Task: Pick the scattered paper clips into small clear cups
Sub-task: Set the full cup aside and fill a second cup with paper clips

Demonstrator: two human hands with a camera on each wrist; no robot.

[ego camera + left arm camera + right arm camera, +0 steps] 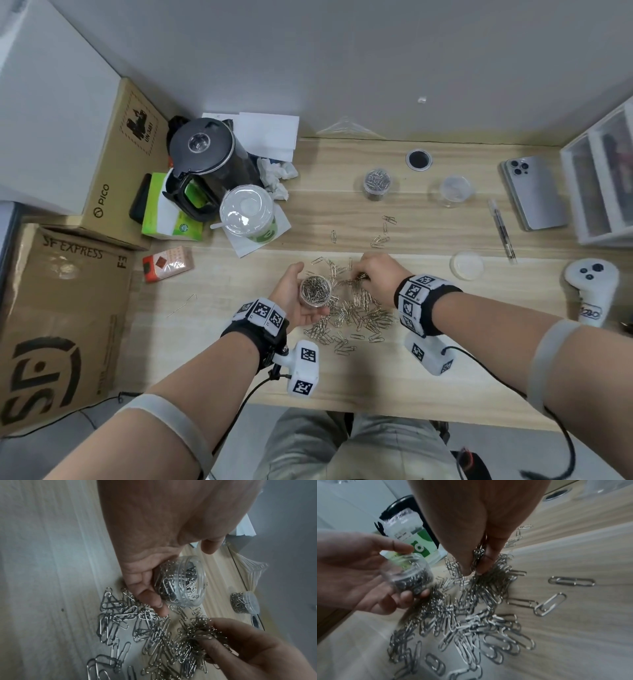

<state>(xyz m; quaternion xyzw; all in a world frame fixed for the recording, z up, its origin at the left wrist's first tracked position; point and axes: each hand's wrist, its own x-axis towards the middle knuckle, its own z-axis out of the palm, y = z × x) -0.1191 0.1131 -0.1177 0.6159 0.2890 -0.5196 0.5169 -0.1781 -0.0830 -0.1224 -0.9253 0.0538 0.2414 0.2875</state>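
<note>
My left hand [297, 297] cradles a small clear cup [315, 290] [181, 582] [410, 574], nearly full of silver paper clips, tilted toward the right. My right hand [368, 274] pinches a bunch of paper clips [478, 557] [202, 632] just above the pile of scattered clips [356, 315] [471, 615] on the wooden table [428, 370]. Both hands are close together over the pile. A few stray clips [380, 240] lie farther back. A second cup full of clips [377, 183] [243, 602] and an empty clear cup [454, 190] stand at the back.
A black kettle [209, 161], a lidded drink cup [247, 214], tissues and cardboard boxes [54, 308] crowd the left. A phone [532, 192], pen [501, 231], round lid [467, 265] and white controller [591, 291] sit at the right. A cable hole [418, 159] lies at the back.
</note>
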